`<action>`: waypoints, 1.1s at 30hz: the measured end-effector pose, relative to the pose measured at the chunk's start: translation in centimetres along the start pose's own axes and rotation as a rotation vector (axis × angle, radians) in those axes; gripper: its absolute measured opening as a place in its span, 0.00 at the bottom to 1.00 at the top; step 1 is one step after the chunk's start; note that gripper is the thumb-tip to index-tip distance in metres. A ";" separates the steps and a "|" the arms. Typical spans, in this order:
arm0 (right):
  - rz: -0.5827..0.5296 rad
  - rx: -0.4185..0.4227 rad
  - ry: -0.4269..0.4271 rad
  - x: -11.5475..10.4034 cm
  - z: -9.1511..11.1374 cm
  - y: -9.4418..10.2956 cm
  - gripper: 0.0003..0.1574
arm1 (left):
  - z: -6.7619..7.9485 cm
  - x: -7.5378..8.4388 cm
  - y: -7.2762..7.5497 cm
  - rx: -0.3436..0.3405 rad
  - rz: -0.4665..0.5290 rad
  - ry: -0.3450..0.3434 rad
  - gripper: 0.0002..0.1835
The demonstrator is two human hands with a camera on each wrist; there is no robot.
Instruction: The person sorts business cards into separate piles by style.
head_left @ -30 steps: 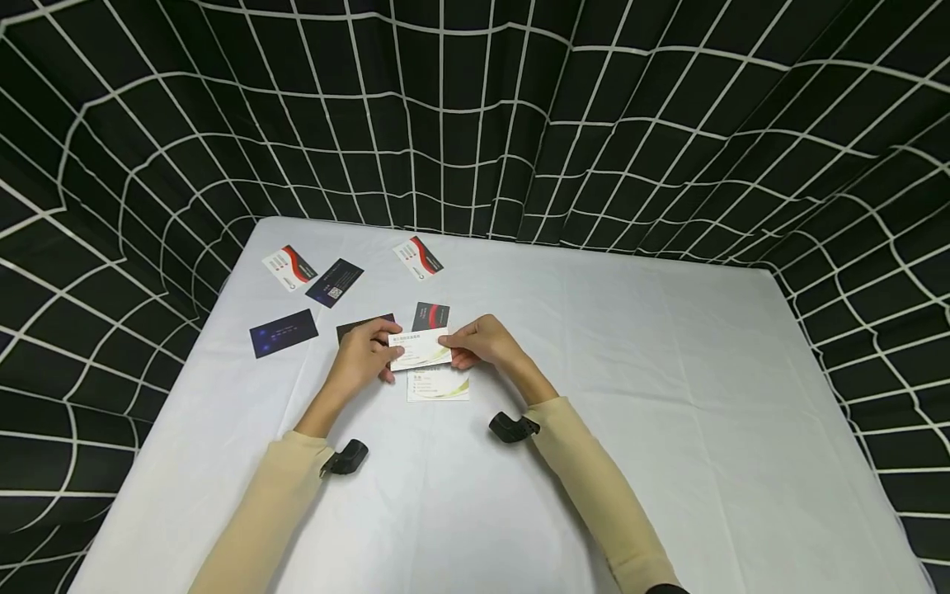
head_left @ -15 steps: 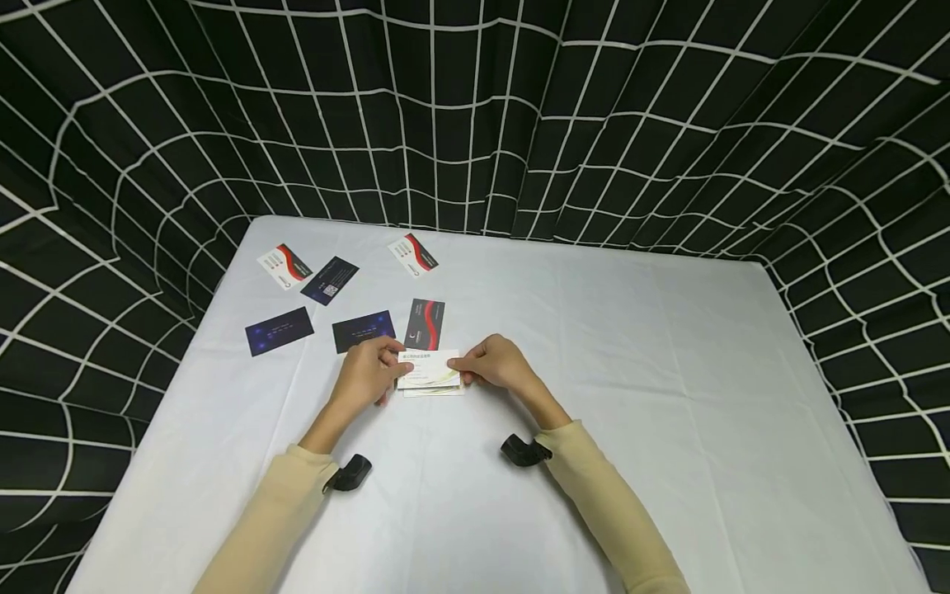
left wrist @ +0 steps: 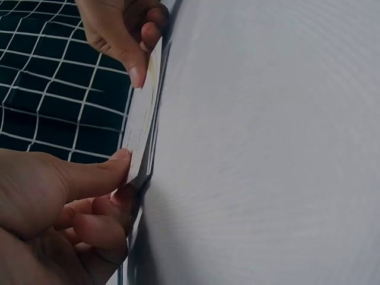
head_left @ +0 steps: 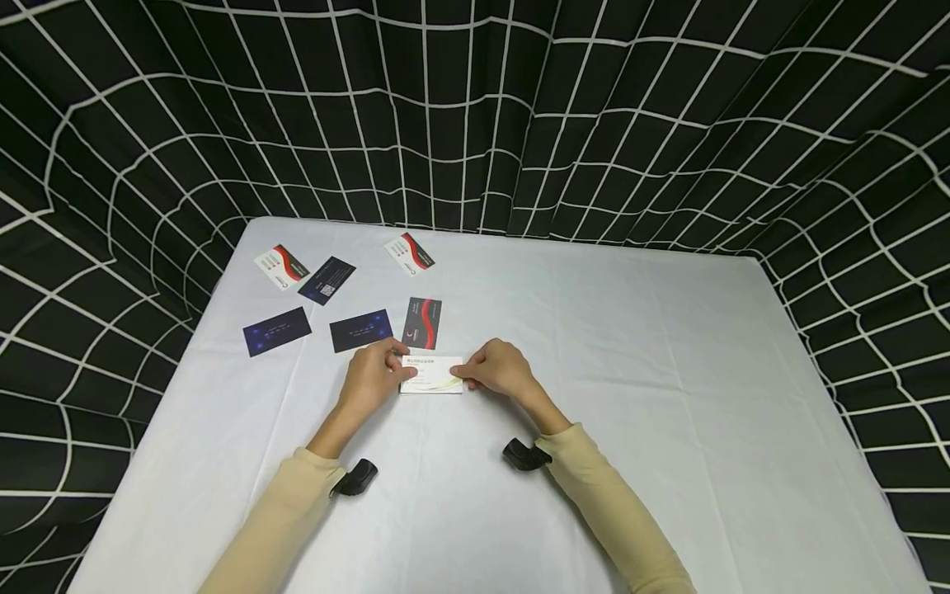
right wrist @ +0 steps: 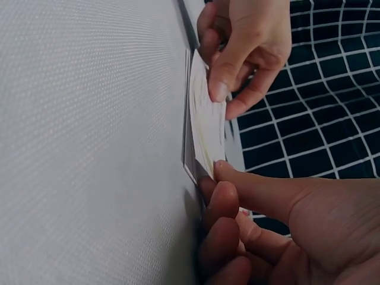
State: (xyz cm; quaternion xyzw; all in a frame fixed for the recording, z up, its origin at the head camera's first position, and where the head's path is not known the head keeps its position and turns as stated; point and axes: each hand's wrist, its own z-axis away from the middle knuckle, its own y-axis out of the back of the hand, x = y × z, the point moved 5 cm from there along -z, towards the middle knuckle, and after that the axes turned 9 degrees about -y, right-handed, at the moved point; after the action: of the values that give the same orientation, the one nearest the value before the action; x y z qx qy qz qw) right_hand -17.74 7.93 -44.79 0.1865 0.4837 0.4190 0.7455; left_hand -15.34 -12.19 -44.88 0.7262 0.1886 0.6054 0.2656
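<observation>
A white business card with a gold curve lies level between both hands in the head view. My left hand pinches its left end, thumb on top and fingers beneath. At the right end, my right hand pinches it likewise. In the right wrist view the card bows slightly above another white card lying on the cloth. Most of that lower card is covered. Just beyond the hands lies a dark grey card with a red wave. A dark blue card lies by my left fingers.
Farther left on the white tablecloth lie another dark blue card, a dark card with a QR code and a white-and-red card. A second white-and-red card lies at the back. Black gridded curtains surround the table.
Both hands have brought the white card down and nearer, until it nearly covers the white card below. The dark blue and grey-and-red cards beyond are uncovered. The head view has shifted slightly.
</observation>
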 end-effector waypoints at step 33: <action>0.098 0.068 -0.002 -0.3 -0.4 -0.2 0.24 | 0.2 -0.5 -0.3 0.002 -0.176 0.073 0.11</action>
State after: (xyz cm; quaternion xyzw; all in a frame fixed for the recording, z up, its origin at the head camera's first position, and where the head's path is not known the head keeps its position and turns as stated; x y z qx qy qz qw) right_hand -18.06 7.47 -44.96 0.2356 0.4873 0.4380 0.7178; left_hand -15.26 -12.26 -45.45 0.6844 0.2619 0.6057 0.3101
